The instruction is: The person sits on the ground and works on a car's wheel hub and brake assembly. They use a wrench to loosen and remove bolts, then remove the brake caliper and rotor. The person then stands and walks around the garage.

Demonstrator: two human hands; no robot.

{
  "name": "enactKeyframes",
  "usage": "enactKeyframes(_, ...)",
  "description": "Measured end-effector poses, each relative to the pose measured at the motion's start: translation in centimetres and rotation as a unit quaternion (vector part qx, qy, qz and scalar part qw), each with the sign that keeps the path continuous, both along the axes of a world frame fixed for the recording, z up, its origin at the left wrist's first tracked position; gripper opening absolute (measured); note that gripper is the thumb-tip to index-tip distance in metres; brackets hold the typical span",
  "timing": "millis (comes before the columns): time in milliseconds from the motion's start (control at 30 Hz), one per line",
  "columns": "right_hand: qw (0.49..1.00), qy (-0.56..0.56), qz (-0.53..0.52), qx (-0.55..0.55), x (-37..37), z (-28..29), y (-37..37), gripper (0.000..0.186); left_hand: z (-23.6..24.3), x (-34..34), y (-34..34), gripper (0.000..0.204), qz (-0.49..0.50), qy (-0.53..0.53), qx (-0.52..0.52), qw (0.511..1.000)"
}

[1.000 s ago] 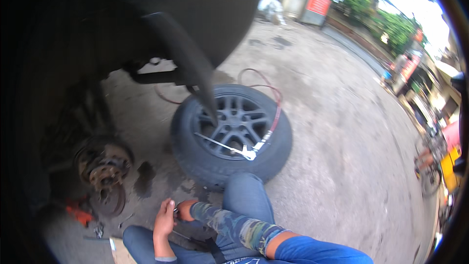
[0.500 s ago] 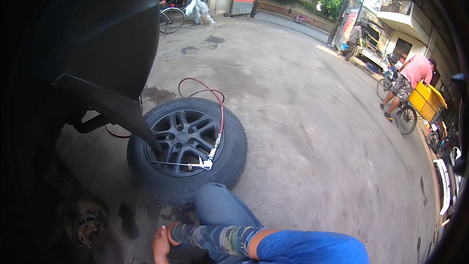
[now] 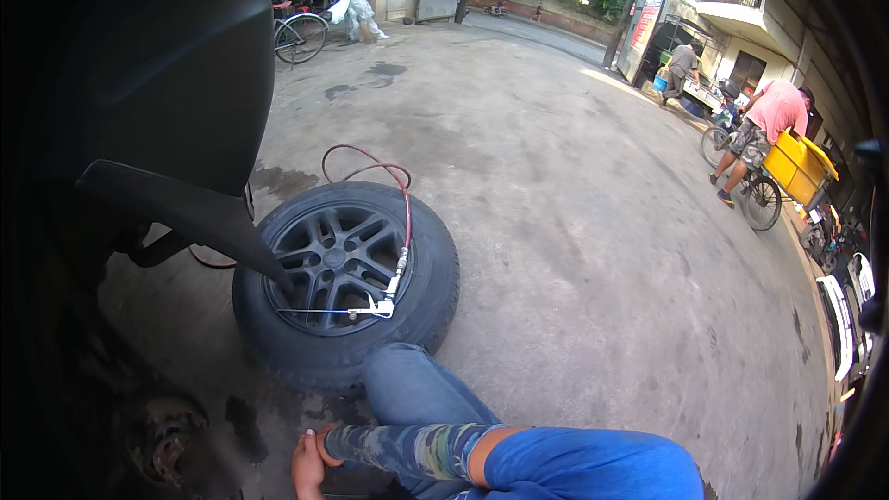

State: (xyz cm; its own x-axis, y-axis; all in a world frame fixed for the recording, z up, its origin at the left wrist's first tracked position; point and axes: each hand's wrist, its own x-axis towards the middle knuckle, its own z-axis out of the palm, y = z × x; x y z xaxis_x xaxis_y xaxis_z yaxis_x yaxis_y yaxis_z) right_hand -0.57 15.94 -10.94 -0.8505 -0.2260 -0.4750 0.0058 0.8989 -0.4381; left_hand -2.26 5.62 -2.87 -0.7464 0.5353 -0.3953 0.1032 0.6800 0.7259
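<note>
Wheel [image 3: 334, 259], black-tyred and dark-spoked, lies flat on the ground [image 3: 574, 268], air gun [image 3: 379, 307] atop it. Left hand [image 3: 307, 468] and right hand [image 3: 325, 445] meet nearby; whether the fingers [image 3: 308, 438] grip anything cannot be told.

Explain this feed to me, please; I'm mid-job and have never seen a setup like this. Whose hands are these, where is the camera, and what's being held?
There is no machine gripping here: these are a person's bare hands, seen from a fisheye camera on that person's head, which bends straight edges. The right hand, below a camouflage sleeve, meets the left hand near the lower edge. Whether anything is held between them is hidden.

Ahead, an alloy wheel with its tyre lies flat on the concrete ground. On it rests what looks like an air blow gun, joined to a red hose. The dark shape at left is vehicle bodywork.
</note>
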Motion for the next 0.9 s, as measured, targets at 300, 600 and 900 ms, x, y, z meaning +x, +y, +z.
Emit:
enactKeyframes(300,0.997,-0.067,0.027,-0.016,-0.5,0.2,0.5,0.038,1.4,0.1,0.1,0.056,-0.031,0.030,-0.016,0.999)
enactKeyframes(600,0.994,-0.091,0.059,-0.006,-1.2,-0.7,0.2,0.040,1.4,0.3,0.1,0.059,-0.018,0.030,-0.023,0.999)
enactKeyframes(900,0.999,-0.004,-0.042,-0.006,-0.2,-1.0,-0.3,0.024,0.8,0.0,0.0,0.057,-0.018,0.031,-0.022,0.999)
